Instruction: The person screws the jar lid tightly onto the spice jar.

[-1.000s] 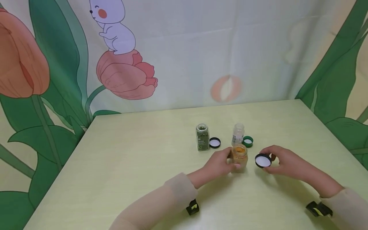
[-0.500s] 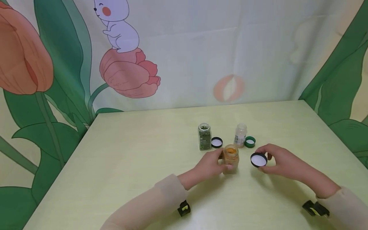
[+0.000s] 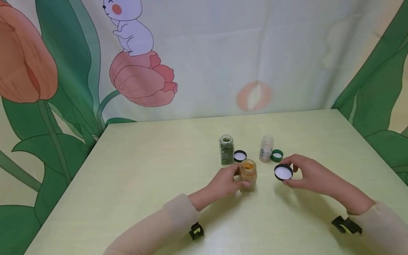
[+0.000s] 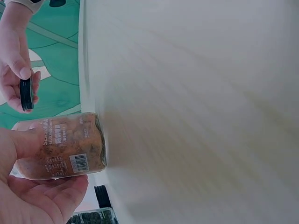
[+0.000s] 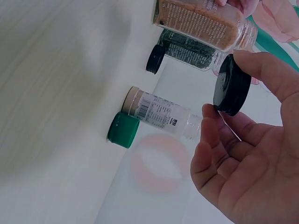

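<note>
My left hand point(image 3: 224, 180) grips an open glass jar of orange-brown seasoning point(image 3: 248, 177), thumb on the near side and fingers behind. In the left wrist view the seasoning jar point(image 4: 70, 144) shows a white printed label and a barcode. To its right, my right hand point(image 3: 307, 173) pinches a black lid point(image 3: 283, 172) by its rim, the white inner side turned toward the head camera. The right wrist view shows the black lid point(image 5: 232, 86) between thumb and fingertips, apart from the jar.
Behind stands an open jar of green dried herbs point(image 3: 227, 150) with a second black lid point(image 3: 240, 156) beside it. A clear, narrow bottle point(image 3: 266, 148) stands farther right next to a green cap point(image 3: 277, 155). A printed curtain point(image 3: 204, 63) hangs along the table's point(image 3: 153, 159) back edge.
My left hand has carried the seasoning jar leftward, toward the front of the herb jar. My right hand has shifted slightly left with the black lid still pinched.
</note>
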Action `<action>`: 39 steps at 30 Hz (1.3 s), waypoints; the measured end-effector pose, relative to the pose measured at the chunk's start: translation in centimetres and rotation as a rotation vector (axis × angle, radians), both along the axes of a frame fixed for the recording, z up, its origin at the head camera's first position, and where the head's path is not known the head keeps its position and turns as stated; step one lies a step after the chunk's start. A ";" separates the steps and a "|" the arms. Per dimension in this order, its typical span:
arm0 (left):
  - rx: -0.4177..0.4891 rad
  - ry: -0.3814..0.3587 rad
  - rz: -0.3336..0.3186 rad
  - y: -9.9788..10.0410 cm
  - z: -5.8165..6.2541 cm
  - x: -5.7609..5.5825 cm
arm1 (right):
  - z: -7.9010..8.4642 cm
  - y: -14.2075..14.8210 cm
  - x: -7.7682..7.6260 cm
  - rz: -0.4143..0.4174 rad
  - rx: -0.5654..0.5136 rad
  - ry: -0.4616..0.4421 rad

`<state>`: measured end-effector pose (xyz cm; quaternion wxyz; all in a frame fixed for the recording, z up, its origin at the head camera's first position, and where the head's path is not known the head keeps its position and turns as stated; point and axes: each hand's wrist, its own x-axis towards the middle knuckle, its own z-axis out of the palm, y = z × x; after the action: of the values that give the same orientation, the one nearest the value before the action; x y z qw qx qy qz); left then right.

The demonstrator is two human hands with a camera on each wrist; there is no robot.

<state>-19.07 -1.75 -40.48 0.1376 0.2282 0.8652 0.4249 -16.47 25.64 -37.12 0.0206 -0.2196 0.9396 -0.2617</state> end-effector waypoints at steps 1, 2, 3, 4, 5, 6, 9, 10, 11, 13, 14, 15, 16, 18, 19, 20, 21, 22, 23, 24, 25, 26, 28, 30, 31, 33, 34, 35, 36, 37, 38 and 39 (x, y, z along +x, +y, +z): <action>0.000 0.002 0.002 -0.1 0.0 0.0 | 0.1 -0.1 -0.1 0.004 0.000 0.005; 0.000 0.003 0.003 -0.3 0.0 0.0 | 0.1 -0.3 -0.1 0.007 0.000 0.008; 0.001 0.001 0.004 -0.4 0.1 0.0 | 0.1 -0.5 -0.2 0.010 0.000 0.011; 0.002 -0.003 0.006 -0.5 0.1 0.1 | 0.2 -0.7 -0.2 0.014 0.001 0.012; 0.003 -0.004 0.006 -0.7 0.1 0.1 | 0.2 -0.9 -0.3 0.014 0.001 0.009; 0.006 -0.008 0.006 -0.8 0.2 0.1 | 0.2 -1.0 -0.3 0.017 0.001 0.008; 0.014 -0.020 0.009 -1.2 0.2 0.2 | 0.3 -1.6 -0.4 0.026 -0.003 0.007; 0.018 -0.026 0.010 -1.3 0.2 0.2 | 0.4 -1.7 -0.4 0.028 -0.005 0.004; 0.020 -0.029 0.013 -1.4 0.2 0.3 | 0.4 -1.9 -0.4 0.030 -0.007 0.003; 0.020 -0.036 0.019 -1.5 0.2 0.3 | 0.5 -2.1 -0.5 0.034 -0.012 0.003; 0.022 -0.042 0.023 -1.6 0.2 0.3 | 0.5 -2.3 -0.5 0.037 -0.016 0.004; 0.021 -0.044 0.025 -1.8 0.2 0.3 | 0.6 -2.4 -0.5 0.035 -0.017 0.001; 0.016 -0.040 0.025 -1.9 0.3 0.3 | 0.6 -2.6 -0.5 0.037 -0.020 0.000; 0.015 -0.043 0.024 -2.1 0.3 0.3 | 0.6 -2.8 -0.6 0.039 -0.024 0.000; 0.010 -0.038 0.021 -2.2 0.3 0.3 | 0.6 -2.9 -0.6 0.039 -0.025 -0.001; 0.009 -0.036 0.019 -2.3 0.3 0.3 | 0.5 -3.0 -0.7 0.043 -0.027 0.002; 0.008 -0.036 0.017 -2.5 0.3 0.3 | 0.5 -3.1 -0.7 0.046 -0.027 0.003; 0.008 -0.037 0.015 -2.6 0.3 0.3 | 0.4 -3.3 -0.8 0.047 -0.025 0.005; 0.010 -0.042 0.015 -2.7 0.3 0.3 | 0.4 -3.4 -0.8 0.051 -0.025 0.009; 0.008 -0.043 0.015 -2.8 0.3 0.2 | 0.4 -3.5 -0.8 0.056 -0.024 0.012; 0.007 -0.042 0.016 -3.0 0.2 0.2 | 0.5 -3.7 -0.9 0.060 -0.022 0.015; 0.011 -0.050 0.018 -3.1 0.2 0.1 | 0.5 -3.9 -0.9 0.067 -0.022 0.019; 0.012 -0.055 0.020 -3.4 0.2 0.1 | 0.7 -4.2 -0.9 0.071 -0.016 0.021; 0.009 -0.051 0.016 -3.6 0.3 0.1 | 0.8 -4.5 -0.9 0.079 -0.016 0.023; 0.009 -0.051 0.015 -3.7 0.3 0.1 | 0.8 -4.6 -1.0 0.080 -0.015 0.023; 0.004 -0.048 0.015 -3.9 0.4 0.1 | 0.9 -4.9 -1.1 0.084 -0.020 0.018; 0.002 -0.047 0.014 -4.0 0.4 0.1 | 0.9 -5.1 -1.1 0.087 -0.023 0.012; -0.002 -0.044 0.013 -4.1 0.4 0.0 | 0.9 -5.2 -1.2 0.090 -0.025 0.007; -0.002 -0.047 0.015 -4.1 0.4 0.0 | 0.8 -5.3 -1.3 0.092 -0.029 0.003; -0.005 -0.045 0.016 -4.2 0.3 0.0 | 0.8 -5.4 -1.4 0.096 -0.031 -0.001; -0.007 -0.045 0.018 -4.3 0.4 0.0 | 0.7 -5.6 -1.4 0.101 -0.034 -0.002; -0.008 -0.044 0.019 -4.3 0.3 0.0 | 0.7 -5.7 -1.5 0.106 -0.035 -0.003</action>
<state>-19.09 -6.08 -40.15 0.1535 0.2099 0.8656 0.4278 -17.98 19.97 -36.40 0.0322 -0.2689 0.9219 -0.2769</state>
